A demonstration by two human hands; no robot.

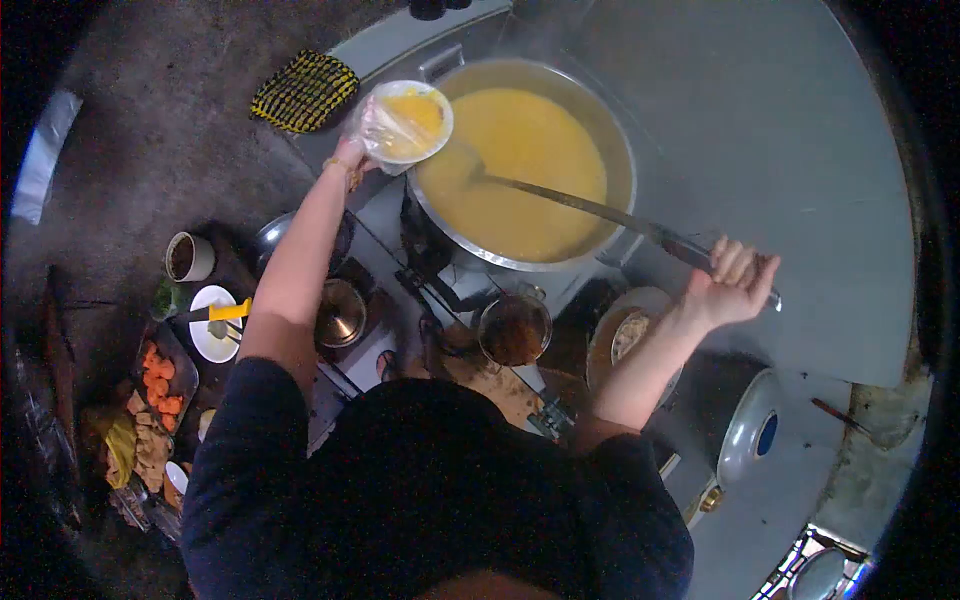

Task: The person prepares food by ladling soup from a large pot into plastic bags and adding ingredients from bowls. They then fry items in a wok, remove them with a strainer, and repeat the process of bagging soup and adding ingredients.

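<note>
My left hand [360, 142], with clear plastic around it, is closed on a white bowl [448, 122] at the pot's left edge. Yellow food or liquid lies in the bowl. In my right hand [735, 280] is the end of a long metal ladle [610, 211], fingers wrapped round the handle. It slants down to the left into yellow soup [540, 150], where its scoop is mostly submerged. The large metal pot [622, 150] holding the soup stands in front of me, with faint steam above it.
A black-and-yellow woven pad [305, 91] lies left of the pot. Nearer me are a glass jar [515, 332] of brown contents and a brass-coloured pot [341, 313]. A yellow-handled knife [222, 312] rests across a white dish [208, 346]. A large lid [752, 425] leans at right.
</note>
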